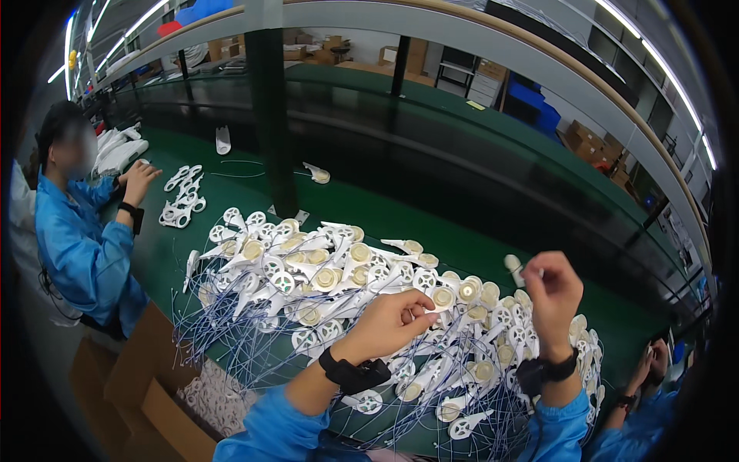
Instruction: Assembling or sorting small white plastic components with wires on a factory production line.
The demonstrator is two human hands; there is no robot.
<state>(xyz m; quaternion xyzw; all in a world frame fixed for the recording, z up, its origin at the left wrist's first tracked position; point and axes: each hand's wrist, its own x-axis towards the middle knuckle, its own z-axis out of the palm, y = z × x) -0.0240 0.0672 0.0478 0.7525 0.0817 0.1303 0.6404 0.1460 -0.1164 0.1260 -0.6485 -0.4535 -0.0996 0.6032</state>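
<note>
Pile (326,279) of white parts on green bench (173,250), blue cords (219,331) trailing off its near side. Left hand (389,323) is over the pile, fingers curled, thumb close to fingertips, right by a part with a cream disc (443,299); can't tell if it's gripped. Right hand (556,292) is raised at the pile's right, fingertips nearly together; anything pinched there is too small to make out. Loose part (514,267) lies just left of it. Step looks like handling parts one by one. Next move calls for a firm hold and keeping cords untangled.
</note>
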